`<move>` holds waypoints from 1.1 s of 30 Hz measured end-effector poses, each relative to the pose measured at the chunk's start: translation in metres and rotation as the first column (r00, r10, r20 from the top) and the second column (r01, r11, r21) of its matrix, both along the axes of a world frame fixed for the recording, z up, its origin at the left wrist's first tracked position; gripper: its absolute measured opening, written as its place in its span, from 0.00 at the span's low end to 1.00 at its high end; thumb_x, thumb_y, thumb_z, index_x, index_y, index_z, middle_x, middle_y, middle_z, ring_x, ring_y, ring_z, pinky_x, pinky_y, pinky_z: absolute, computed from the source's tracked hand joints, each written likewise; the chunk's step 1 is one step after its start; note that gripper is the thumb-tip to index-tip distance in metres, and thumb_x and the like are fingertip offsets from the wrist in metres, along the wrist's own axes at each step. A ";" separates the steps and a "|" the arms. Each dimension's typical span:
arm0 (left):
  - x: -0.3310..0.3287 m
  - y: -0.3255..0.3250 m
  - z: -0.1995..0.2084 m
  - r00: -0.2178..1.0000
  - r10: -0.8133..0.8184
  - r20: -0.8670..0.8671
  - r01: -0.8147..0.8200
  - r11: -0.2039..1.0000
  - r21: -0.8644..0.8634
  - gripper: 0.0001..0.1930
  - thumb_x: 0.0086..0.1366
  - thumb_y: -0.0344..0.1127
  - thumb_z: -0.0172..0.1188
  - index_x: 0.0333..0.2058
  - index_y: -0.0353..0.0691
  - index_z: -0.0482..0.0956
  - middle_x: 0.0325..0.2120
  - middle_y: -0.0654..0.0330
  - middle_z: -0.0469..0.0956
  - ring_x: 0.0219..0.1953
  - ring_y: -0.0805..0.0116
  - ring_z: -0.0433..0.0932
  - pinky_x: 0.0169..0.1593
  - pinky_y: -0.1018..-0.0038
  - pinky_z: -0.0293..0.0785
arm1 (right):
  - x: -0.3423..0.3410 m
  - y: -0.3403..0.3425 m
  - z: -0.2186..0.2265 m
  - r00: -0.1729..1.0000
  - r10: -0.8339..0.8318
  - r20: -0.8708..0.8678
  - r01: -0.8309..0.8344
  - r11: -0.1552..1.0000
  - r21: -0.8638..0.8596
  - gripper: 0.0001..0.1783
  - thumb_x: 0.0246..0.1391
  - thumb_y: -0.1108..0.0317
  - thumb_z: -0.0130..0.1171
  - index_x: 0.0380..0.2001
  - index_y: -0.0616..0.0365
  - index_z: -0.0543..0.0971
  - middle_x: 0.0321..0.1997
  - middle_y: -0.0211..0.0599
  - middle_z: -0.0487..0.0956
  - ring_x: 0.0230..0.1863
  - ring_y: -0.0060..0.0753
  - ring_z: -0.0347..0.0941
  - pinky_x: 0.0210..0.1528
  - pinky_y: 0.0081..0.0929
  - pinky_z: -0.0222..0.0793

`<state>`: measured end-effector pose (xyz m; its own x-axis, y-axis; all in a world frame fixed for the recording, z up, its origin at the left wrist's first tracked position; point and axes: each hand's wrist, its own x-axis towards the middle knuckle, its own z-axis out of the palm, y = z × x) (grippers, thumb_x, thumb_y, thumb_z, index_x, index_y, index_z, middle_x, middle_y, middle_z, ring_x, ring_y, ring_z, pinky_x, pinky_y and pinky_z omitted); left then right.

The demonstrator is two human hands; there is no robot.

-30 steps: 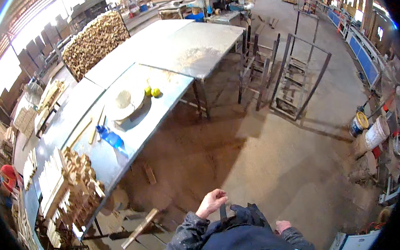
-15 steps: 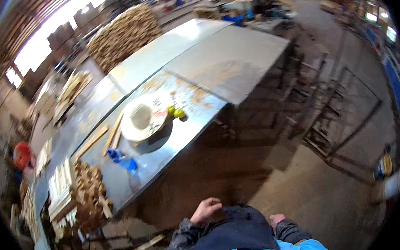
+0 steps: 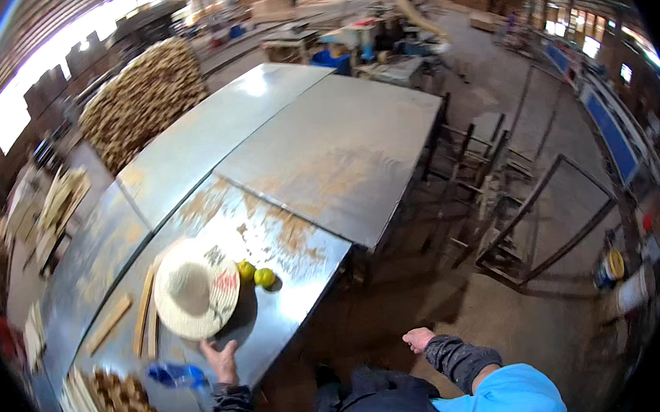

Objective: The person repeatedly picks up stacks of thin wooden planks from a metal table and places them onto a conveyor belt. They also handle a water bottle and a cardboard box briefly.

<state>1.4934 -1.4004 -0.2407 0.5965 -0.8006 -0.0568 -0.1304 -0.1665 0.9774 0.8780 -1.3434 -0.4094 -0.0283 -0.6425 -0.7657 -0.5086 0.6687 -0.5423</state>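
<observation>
A cream woven straw hat [image 3: 216,286] with red and dark markings lies brim-down on the metal-topped table [image 3: 291,306]. My left hand [image 3: 221,363] reaches over the table with thumb and fingers apart, its fingertips at the hat's near brim; whether they touch is hard to tell. Two yellow-green round fruits [image 3: 264,277] sit just right of the hat. A crumpled blue clear plastic bottle [image 3: 177,374] lies left of my left hand. Away from the table, my right hand [image 3: 418,340] hangs over the floor with fingers curled in and nothing visible in it.
Wooden strips [image 3: 144,312] lie left of the hat, and stacked short wood pieces [image 3: 133,411] stand at the near left. Sawdust is scattered over the table. Metal frames [image 3: 552,219] stand on the floor at right, with a yellow-labelled bucket [image 3: 609,269] beyond. A large wood pile [image 3: 143,100] rises behind.
My left hand has gone from near my body out to the hat's brim. My right hand has come forward from my side. The view has shifted, bringing the table nearer.
</observation>
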 end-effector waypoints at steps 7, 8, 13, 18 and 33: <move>0.158 -0.159 0.020 0.855 0.006 0.518 -0.132 0.969 0.207 0.73 0.44 0.44 0.82 0.82 0.44 0.39 0.79 0.32 0.46 0.79 0.30 0.48 0.80 0.48 0.51 | 0.060 0.002 0.032 0.938 0.281 -0.203 -0.280 0.959 0.033 0.23 0.68 0.50 0.57 0.34 0.61 0.85 0.29 0.43 0.85 0.33 0.43 0.83 0.37 0.45 0.76; 0.168 -0.175 0.028 0.847 -0.051 0.529 -0.138 0.940 0.313 0.76 0.43 0.46 0.83 0.83 0.51 0.35 0.80 0.33 0.41 0.81 0.31 0.43 0.80 0.42 0.49 | 0.067 0.004 0.039 0.975 0.128 -0.181 -0.092 0.977 0.192 0.26 0.70 0.47 0.55 0.34 0.62 0.85 0.28 0.40 0.85 0.29 0.39 0.81 0.35 0.42 0.75; 0.193 -0.206 0.027 0.865 -0.209 0.455 -0.055 0.864 0.501 0.76 0.40 0.46 0.85 0.82 0.50 0.39 0.79 0.32 0.43 0.81 0.33 0.44 0.78 0.34 0.47 | 0.102 0.007 0.048 0.821 0.486 -0.302 -0.435 0.873 0.223 0.22 0.73 0.53 0.53 0.50 0.58 0.86 0.47 0.52 0.87 0.54 0.60 0.83 0.55 0.52 0.77; 0.210 -0.209 -0.021 0.890 -0.177 0.420 0.107 0.977 0.184 0.72 0.38 0.42 0.82 0.80 0.32 0.46 0.76 0.34 0.52 0.79 0.33 0.49 0.81 0.53 0.49 | 0.118 -0.012 0.035 0.756 0.537 -0.374 -0.550 0.831 0.080 0.16 0.67 0.57 0.56 0.45 0.56 0.86 0.41 0.53 0.86 0.47 0.59 0.83 0.48 0.52 0.78; 0.097 -0.228 0.081 0.947 -0.050 0.317 0.089 0.990 -0.110 0.51 0.50 0.25 0.76 0.73 0.34 0.61 0.64 0.48 0.70 0.66 0.52 0.73 0.69 0.61 0.72 | 0.065 -0.089 0.007 0.871 0.455 -0.186 -0.447 0.891 0.081 0.17 0.71 0.58 0.56 0.42 0.61 0.86 0.36 0.47 0.85 0.36 0.48 0.84 0.39 0.45 0.78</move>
